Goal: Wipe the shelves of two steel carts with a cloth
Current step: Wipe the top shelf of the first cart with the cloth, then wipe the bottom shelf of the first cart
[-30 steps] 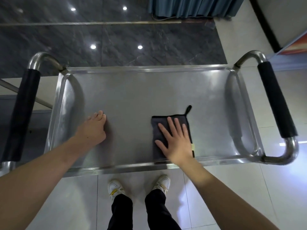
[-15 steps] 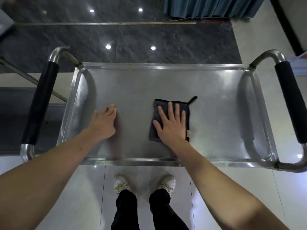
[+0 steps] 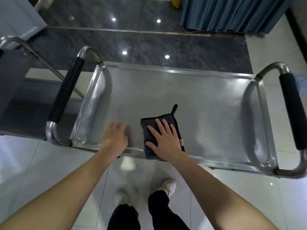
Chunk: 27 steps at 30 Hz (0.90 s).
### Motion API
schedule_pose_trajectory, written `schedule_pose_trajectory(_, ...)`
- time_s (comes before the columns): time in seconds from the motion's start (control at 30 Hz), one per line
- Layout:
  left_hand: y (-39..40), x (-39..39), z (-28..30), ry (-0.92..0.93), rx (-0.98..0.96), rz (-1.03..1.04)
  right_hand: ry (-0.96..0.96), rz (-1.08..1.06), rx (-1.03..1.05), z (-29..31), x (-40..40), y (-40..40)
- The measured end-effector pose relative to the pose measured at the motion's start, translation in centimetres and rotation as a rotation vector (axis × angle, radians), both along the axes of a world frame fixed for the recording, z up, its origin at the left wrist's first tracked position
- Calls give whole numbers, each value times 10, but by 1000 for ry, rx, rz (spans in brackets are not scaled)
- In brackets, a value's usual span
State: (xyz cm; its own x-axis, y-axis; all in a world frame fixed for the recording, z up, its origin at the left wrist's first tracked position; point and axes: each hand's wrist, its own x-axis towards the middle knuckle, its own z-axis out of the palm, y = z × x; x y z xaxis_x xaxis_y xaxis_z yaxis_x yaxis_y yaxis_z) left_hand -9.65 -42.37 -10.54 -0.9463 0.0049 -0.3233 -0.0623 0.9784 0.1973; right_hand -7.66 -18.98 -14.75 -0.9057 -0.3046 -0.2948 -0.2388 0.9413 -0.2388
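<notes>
Pressing flat with straight, spread fingers, the right hand (image 3: pixel 166 138) is laid on the dark cloth (image 3: pixel 150 130), which lies on the top shelf (image 3: pixel 207 110) of the steel cart, close to its near rim. The left hand (image 3: pixel 115 136) is rested open on the shelf just beside the cloth, holding nothing.

Glossy pale floor tiles (image 3: pixel 49 163) meet dark marble (image 3: pixel 182 47) mirroring ceiling lights, blue curtain (image 3: pixel 232 12) behind
</notes>
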Motion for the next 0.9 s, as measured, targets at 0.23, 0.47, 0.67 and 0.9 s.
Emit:
schedule_pose_trajectory(0.23,5,50,9,30,72,0,-53,16,-12,9,37,6)
schedule_pose_trajectory(0.47,-21,107,4,25,167,9,106,-170,-132,-5,91,-16)
schedule_pose_trajectory(0.67,-51,158,-13,4,211,18,295,-301,-183,-11,128,-37)
schedule_pose_trajectory(0.9,-67,216,-26,-32,284,103,229,-580,-594,9,198,-58)
